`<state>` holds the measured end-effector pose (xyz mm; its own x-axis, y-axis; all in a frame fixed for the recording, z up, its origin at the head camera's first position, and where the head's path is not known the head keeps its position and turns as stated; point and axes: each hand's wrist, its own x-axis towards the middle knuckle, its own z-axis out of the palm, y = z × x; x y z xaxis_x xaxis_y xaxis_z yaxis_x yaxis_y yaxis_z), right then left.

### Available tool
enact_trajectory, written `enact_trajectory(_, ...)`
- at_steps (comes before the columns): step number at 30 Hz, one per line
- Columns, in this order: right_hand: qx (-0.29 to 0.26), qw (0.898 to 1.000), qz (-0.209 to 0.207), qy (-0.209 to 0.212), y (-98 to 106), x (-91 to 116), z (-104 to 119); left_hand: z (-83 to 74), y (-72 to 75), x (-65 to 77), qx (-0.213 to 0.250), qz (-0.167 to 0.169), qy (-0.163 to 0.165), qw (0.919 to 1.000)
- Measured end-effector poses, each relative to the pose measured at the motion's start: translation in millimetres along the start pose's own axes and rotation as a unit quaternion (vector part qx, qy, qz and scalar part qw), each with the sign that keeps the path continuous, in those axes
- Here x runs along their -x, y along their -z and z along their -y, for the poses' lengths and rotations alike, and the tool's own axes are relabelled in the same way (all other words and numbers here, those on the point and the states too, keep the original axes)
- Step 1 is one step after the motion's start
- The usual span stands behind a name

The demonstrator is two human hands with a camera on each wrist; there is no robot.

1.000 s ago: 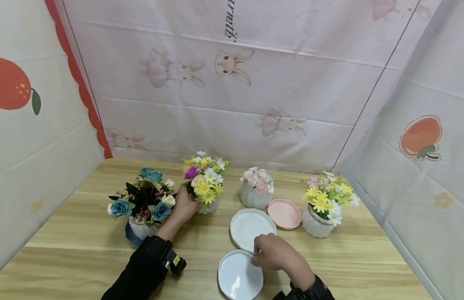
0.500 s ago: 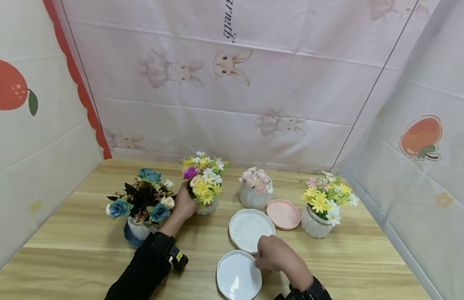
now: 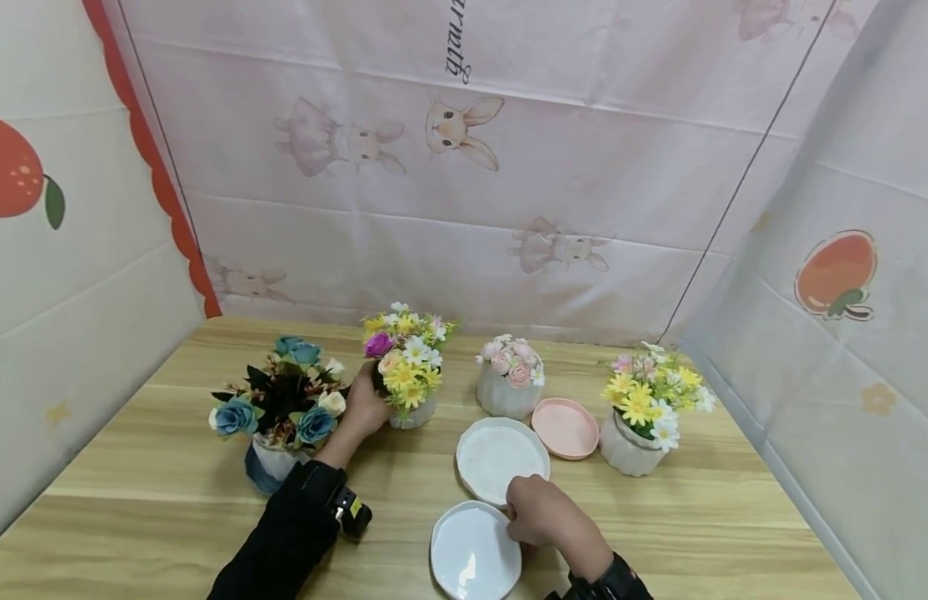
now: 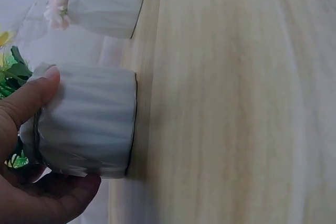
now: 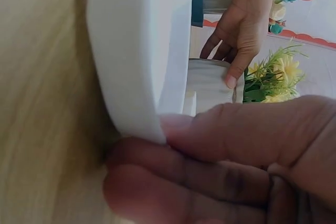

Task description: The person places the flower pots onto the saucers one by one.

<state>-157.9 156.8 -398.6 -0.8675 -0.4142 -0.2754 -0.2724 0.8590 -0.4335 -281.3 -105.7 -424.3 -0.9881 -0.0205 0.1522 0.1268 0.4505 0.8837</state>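
My left hand [image 3: 368, 403] holds a pale ribbed flowerpot [image 4: 89, 121] by its upper part, thumb on one side and fingers on the other. Yellow, white and purple flowers [image 3: 407, 358] fill that pot, which stands on the table. In the head view, my right hand [image 3: 542, 515] is at the right edge of the nearer white plate [image 3: 475, 550]. Seen from the right wrist, the thumb [image 5: 210, 132] and fingers pinch this plate's rim. A second white plate [image 3: 501, 458] lies just behind it.
A pot with blue roses [image 3: 280, 408] stands on a dark blue dish [image 3: 260, 475] at the left. Behind the plates are a pot of pink flowers [image 3: 511, 387] and a small pink dish [image 3: 565, 429]. Another pot with yellow flowers [image 3: 635, 450] stands at the right.
The right hand's fingers have closed in on the nearer plate's right rim, shifting slightly. The left hand stays on its flowerpot, and the pots and plates keep their places.
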Motion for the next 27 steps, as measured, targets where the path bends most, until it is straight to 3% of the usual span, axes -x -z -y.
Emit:
enact_trajectory(10,-0.040,0.999,0.021,-0.019,-0.6,-1.4,-1.2,-0.5,1.8,-0.8,0.005,0.013,0.005,0.9999)
enact_trajectory(27,-0.028,0.999,0.020,0.010,-2.5,-4.8,-6.0,-0.8,2.4,-0.5,0.000,0.020,0.008,0.9998)
